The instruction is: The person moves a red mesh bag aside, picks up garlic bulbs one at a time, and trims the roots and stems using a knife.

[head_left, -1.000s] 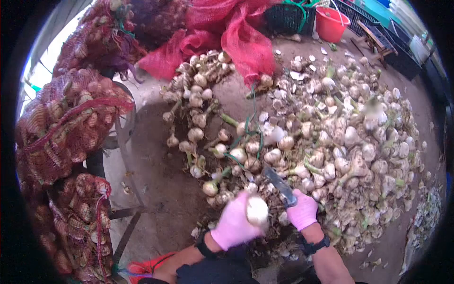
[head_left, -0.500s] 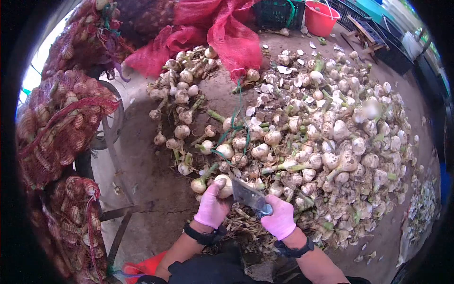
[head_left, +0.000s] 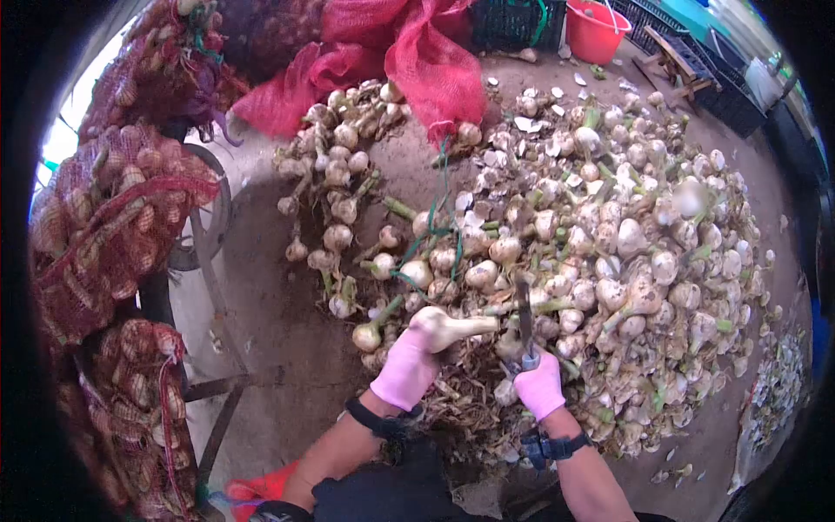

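My left hand point(head_left: 407, 372), in a pink glove, is closed on a garlic bulb point(head_left: 439, 329) whose pale stem points right. My right hand point(head_left: 539, 383), also gloved in pink, grips a knife point(head_left: 525, 322) with its blade standing up, edge-on to me. A small gap separates the blade from the stem's end. Beneath and beyond both hands spreads a large heap of garlic bulbs point(head_left: 635, 287), some with stem stubs. Dry trimmings point(head_left: 470, 400) lie between my wrists. Green string point(head_left: 445, 230) crosses the bulbs ahead of my left hand.
Red mesh sacks full of garlic point(head_left: 122, 213) stand along the left beside a metal frame point(head_left: 209, 278). A pink net sack point(head_left: 435, 70) lies at the back. Behind the heap are a red bucket point(head_left: 595, 33), a dark crate point(head_left: 513, 24) and a small wooden stool point(head_left: 677, 65).
My left hand has turned the bulb so its stem shows, pointing right. My right hand has shifted right, swinging the knife from a leftward slant to upright, away from the bulb.
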A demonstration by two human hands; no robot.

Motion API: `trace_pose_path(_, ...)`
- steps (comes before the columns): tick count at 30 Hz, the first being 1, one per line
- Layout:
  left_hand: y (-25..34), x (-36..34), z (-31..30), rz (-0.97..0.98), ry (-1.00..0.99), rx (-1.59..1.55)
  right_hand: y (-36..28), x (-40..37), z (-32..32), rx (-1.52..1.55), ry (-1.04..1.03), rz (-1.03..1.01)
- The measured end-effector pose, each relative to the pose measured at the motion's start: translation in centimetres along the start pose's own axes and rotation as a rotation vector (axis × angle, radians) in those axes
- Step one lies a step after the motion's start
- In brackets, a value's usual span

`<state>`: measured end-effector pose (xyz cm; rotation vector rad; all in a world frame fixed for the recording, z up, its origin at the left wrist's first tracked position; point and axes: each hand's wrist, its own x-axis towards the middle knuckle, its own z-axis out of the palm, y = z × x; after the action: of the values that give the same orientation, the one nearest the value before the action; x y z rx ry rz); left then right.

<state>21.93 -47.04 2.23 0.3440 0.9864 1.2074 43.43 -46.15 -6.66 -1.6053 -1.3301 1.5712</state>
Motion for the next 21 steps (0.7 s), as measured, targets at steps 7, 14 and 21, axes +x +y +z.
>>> trace_pose_path(7,4.3,0.4,2.4,0.197,-0.113,0.523,1.4,0.9,0.8,0.106,-0.014,0.051)
trace_pose_path(14,-4.3,-0.5,-6.2,0.273,0.124,2.225,2.4,0.8,0.9,0.109,-0.029,0.071)
trace_pose_path(21,-0.2,-0.8,-5.7,-0.045,0.232,1.289,-2.8,-0.7,0.2,-0.104,-0.037,-0.006)
